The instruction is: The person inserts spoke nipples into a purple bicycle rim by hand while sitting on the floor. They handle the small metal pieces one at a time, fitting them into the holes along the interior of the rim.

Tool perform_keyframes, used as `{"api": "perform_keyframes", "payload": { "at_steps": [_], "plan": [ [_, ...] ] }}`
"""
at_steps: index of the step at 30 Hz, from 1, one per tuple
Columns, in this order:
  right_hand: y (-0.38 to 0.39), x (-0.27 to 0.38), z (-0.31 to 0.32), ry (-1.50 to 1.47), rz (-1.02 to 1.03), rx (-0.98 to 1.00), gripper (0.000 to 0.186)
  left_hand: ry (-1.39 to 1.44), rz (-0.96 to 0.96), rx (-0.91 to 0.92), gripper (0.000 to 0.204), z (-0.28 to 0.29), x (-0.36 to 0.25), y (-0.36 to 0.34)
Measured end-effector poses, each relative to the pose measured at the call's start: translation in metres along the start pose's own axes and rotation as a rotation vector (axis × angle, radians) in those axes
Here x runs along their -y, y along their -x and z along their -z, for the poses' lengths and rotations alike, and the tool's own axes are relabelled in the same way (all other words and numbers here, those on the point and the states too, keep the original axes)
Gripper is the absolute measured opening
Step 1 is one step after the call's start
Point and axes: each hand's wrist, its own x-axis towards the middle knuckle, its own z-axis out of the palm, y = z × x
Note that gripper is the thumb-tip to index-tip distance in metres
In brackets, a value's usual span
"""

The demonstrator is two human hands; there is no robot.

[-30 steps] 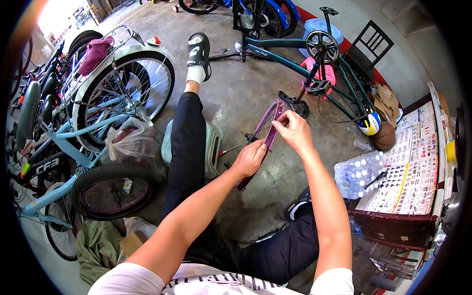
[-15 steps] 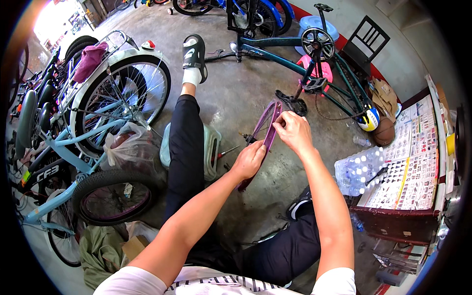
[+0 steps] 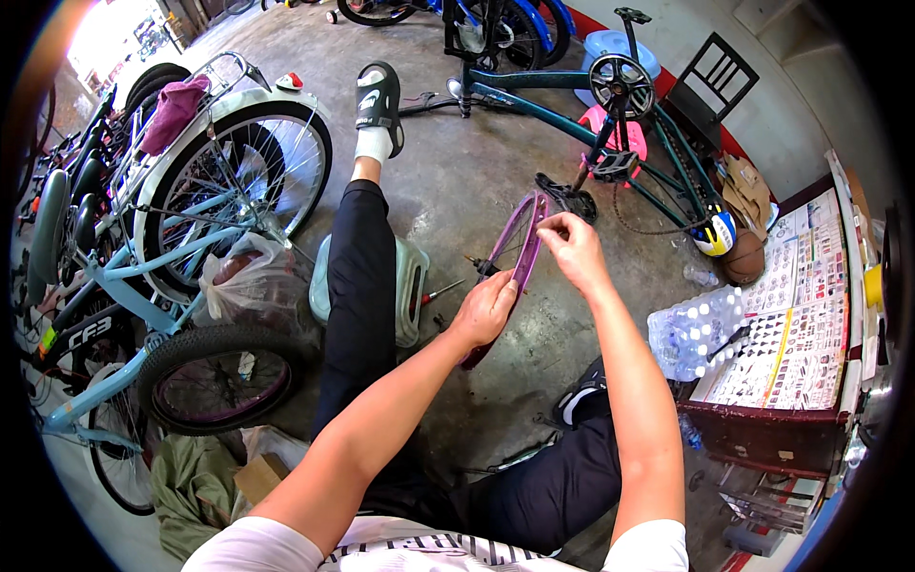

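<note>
A purple bicycle wheel rim (image 3: pixel 530 250) with spokes and a hub stands on edge in front of me, without a tyre. My left hand (image 3: pixel 487 307) is wrapped round its near part, thumb along the outer face. Just right of the rim's upper part, my right hand (image 3: pixel 574 250) is closed in a pinch, fingertips beside the rim. Whatever those fingertips hold, if anything, is too small to make out. A screwdriver (image 3: pixel 443 292) with a red handle lies on the floor left of the wheel, beside a pale green plastic stool (image 3: pixel 412 286).
An upside-down dark teal bicycle frame (image 3: pixel 534 91) with cranks stands ahead. On the left are a light blue bicycle (image 3: pixel 133 272) and a wheel with a black tyre (image 3: pixel 172 372). Packed water bottles (image 3: pixel 694 329) and a dark red cabinet (image 3: pixel 762 434) are on the right.
My right hand has shifted slightly right, drawing its fingertips a little off the rim. My left hand keeps its hold, and the rim has barely moved.
</note>
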Motion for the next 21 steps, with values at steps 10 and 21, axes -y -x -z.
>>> {"api": "perform_keyframes", "payload": {
  "at_steps": [10,21],
  "plan": [
    [-0.015,-0.04,0.032,-0.876,-0.323,-0.029,0.013,0.057,-0.024,0.012,0.043,0.0,0.003,0.011],
    [-0.004,0.011,-0.004,0.38,0.084,0.083,0.027,0.03,-0.071,0.022,0.045,0.003,0.005,0.04]
  ]
}}
